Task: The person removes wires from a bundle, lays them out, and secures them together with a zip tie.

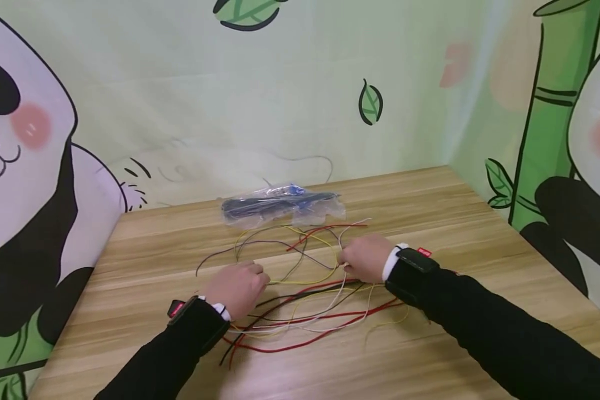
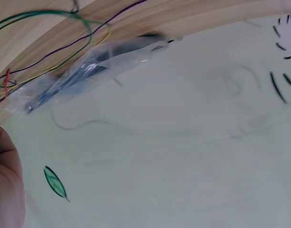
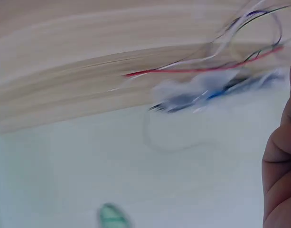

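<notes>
Loose wires in several colours lie across the table. My right hand (image 1: 367, 258) pinches a white wire (image 1: 341, 236) that runs up past the fingertips and down below them. Over the left end of the nearer wires is my left hand (image 1: 237, 289); its fingers bend downward, and the tips are hidden, so any grip is unclear. Red wires (image 1: 280, 350) and black wires lie between and below the hands. Beyond them are a yellow wire (image 1: 325, 240), a purple wire (image 1: 260, 241) and a short red wire (image 1: 325, 227). Only part of each hand shows in its wrist view.
A clear plastic bag (image 1: 280, 205) with dark and blue contents lies at the back of the wooden table (image 1: 145, 250). Behind the table hangs a pale green printed backdrop (image 1: 180, 100) with pandas, leaves and bamboo, which also covers the right side.
</notes>
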Available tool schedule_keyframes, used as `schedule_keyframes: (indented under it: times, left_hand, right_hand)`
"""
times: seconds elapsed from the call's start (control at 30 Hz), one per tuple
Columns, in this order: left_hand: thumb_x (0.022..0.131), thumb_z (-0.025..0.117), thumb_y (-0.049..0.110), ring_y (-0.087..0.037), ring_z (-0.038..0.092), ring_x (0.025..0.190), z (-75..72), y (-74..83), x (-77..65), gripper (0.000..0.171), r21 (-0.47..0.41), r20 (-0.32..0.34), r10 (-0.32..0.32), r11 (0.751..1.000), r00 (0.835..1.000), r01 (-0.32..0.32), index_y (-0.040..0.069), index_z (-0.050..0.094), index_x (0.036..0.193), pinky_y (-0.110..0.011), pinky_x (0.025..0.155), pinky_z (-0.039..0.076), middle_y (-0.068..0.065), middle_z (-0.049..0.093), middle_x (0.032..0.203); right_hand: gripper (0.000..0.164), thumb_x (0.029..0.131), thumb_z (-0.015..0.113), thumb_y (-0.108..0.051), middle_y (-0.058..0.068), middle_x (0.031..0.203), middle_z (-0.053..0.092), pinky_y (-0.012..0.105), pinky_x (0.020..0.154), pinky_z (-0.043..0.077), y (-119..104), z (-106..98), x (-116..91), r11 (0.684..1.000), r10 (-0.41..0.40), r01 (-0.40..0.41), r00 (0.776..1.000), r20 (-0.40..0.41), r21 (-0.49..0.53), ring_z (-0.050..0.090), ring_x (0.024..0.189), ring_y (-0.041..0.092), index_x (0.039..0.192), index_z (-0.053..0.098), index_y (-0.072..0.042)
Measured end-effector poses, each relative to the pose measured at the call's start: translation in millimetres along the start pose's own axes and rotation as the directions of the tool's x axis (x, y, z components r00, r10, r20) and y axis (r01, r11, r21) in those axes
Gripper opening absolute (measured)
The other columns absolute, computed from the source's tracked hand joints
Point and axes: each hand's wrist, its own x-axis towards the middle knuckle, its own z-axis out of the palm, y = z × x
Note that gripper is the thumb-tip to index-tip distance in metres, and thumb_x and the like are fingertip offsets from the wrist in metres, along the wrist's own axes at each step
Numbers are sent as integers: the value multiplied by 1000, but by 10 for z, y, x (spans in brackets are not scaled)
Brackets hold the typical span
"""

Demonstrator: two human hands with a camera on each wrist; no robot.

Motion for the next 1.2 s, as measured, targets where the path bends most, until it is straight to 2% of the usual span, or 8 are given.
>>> schedule_keyframes:
  times: [0.1,0.23,0.4,0.6,0.83,0.93,1.03,1.2]
  left_hand:
    - [93,72,10,-18,61,72,16,55,157,18,26,32,21,999,999,-22,12,68,76,-34,63,54,0,61,75]
    - [91,71,10,-17,60,69,68,146,333,21,71,41,49,996,998,-52,13,67,70,-33,60,53,1,59,73]
    - [88,72,11,-18,62,71,141,221,481,21,85,67,44,995,997,-49,13,66,68,-34,62,53,1,60,73]
    - [89,71,13,-19,64,71,167,255,551,25,46,85,14,999,996,-18,14,64,65,-36,60,54,1,61,72]
    - [89,73,11,-19,65,71,205,232,505,14,9,94,14,1000,995,-15,11,67,76,-36,61,55,-1,62,74]
    - [88,74,7,-20,65,70,198,187,438,9,-25,105,4,1000,994,-2,10,67,84,-36,60,54,-3,62,75]
    - [87,76,7,-22,66,69,185,127,338,12,-71,113,-24,997,993,32,9,65,89,-37,60,54,-4,63,76]
    - [88,76,1,-25,67,68,201,33,103,17,-157,113,-92,981,989,110,7,62,96,-38,58,55,-6,65,79]
  right_hand:
    - [7,85,78,-8,2,81,65,37,61,55,-134,77,234,993,-64,72,995,81,-95,67,75,20,86,74,-14]
    - [14,83,76,-3,2,82,66,38,60,56,-223,196,388,971,-102,131,984,148,-198,67,75,19,82,72,-16]
    - [14,80,77,-3,1,81,66,39,58,57,-258,293,446,954,-105,136,986,129,-268,67,72,19,78,69,-16]
    - [17,83,73,-6,-2,77,66,38,52,55,-330,327,518,936,-128,148,988,81,-319,65,63,18,71,69,-17]
    - [2,86,71,-10,3,83,64,41,52,56,-338,275,525,943,-91,93,996,24,-318,65,64,21,84,70,-11]
    - [8,89,70,-9,5,89,66,41,56,57,-317,198,496,959,-90,89,996,8,-269,66,69,23,96,69,-7]
    - [13,91,67,-5,8,93,69,42,61,57,-285,138,461,977,-84,84,996,7,-194,68,74,25,105,67,-5]
    - [10,91,64,2,9,78,67,42,55,52,-219,145,341,996,-47,46,999,-21,-75,66,65,25,95,59,-6]
